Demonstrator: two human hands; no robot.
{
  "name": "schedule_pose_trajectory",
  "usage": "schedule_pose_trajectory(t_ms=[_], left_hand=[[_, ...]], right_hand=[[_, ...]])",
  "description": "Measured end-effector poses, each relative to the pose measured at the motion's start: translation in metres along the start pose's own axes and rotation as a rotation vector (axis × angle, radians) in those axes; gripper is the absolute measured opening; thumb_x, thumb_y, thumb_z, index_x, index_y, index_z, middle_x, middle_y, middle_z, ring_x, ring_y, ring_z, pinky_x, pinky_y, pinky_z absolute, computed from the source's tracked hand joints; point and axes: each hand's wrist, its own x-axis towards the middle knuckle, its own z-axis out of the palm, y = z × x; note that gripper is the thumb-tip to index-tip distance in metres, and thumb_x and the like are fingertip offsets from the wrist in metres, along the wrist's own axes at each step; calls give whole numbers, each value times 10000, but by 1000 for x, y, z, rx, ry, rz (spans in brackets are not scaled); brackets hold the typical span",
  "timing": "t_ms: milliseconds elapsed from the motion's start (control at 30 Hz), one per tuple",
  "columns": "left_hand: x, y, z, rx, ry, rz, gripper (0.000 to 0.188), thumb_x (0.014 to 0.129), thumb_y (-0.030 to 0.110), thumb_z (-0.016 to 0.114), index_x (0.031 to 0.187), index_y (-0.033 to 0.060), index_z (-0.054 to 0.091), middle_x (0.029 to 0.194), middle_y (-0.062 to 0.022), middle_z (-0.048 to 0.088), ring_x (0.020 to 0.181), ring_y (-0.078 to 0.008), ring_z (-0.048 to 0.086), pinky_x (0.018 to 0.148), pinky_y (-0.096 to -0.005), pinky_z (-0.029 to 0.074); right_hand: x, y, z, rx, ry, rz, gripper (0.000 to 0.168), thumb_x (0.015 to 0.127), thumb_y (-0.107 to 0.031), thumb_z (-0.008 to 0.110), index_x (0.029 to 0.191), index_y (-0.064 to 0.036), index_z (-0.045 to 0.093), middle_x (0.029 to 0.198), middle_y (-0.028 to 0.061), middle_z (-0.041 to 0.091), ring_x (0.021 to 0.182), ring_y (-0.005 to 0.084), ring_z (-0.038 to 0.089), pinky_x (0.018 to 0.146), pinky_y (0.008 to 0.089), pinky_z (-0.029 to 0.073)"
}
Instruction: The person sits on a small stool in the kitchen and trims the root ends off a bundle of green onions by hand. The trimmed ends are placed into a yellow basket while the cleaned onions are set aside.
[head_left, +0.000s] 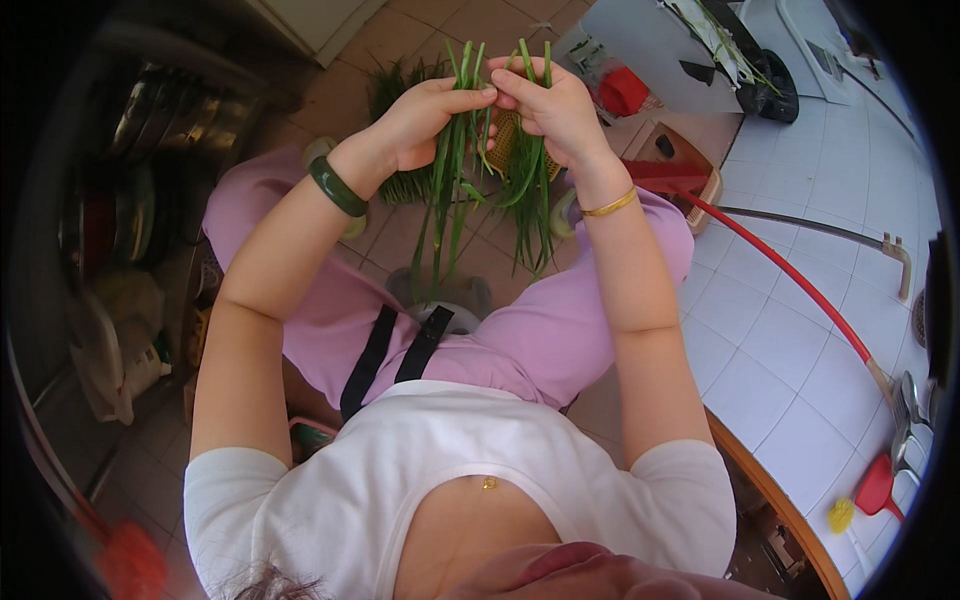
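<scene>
My left hand (424, 112) grips a bunch of long green chive-like leaves (450, 172) by the upper part, thumb pointing right. Their cut stem ends stick up and the blades droop between my knees. A second, smaller bunch (534, 195) hangs from my right hand (553, 105), whose thumb and index finger are pinched close to the left thumb. Below the hands, partly hidden by the leaves, sits a yellow perforated basket (504, 141). A larger pile of the same greens (394, 94) lies on the floor behind my left hand.
A red broom head (667, 176) rests on a dustpan (701, 161) at right, by the white-tiled wall (780, 322). Beyond stands a pale grey bin-like container (660, 45) near a red item (622, 91). Metal pots (161, 105) fill a shelf at left.
</scene>
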Motion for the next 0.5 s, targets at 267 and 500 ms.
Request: schedule_pose_trajectory(t_ms=[267, 500], left_hand=[[1, 1, -11, -55, -29, -61, 292, 929, 189, 482, 1141, 2, 552, 879, -44, 585, 750, -137, 583, 687, -287, 510], [-2, 4, -13, -31, 139, 50, 193, 915, 177, 504, 978, 8, 574, 799, -11, 537, 626, -96, 473, 551, -247, 415]], right_hand=[[8, -10, -47, 397, 200, -195, 145, 845, -129, 656, 955, -49, 605, 778, -4, 559, 448, 12, 307, 391, 174, 238], [8, -18, -72, 514, 329, -358, 122, 855, -117, 641, 960, -76, 594, 827, 14, 559, 456, 36, 309, 391, 188, 251]])
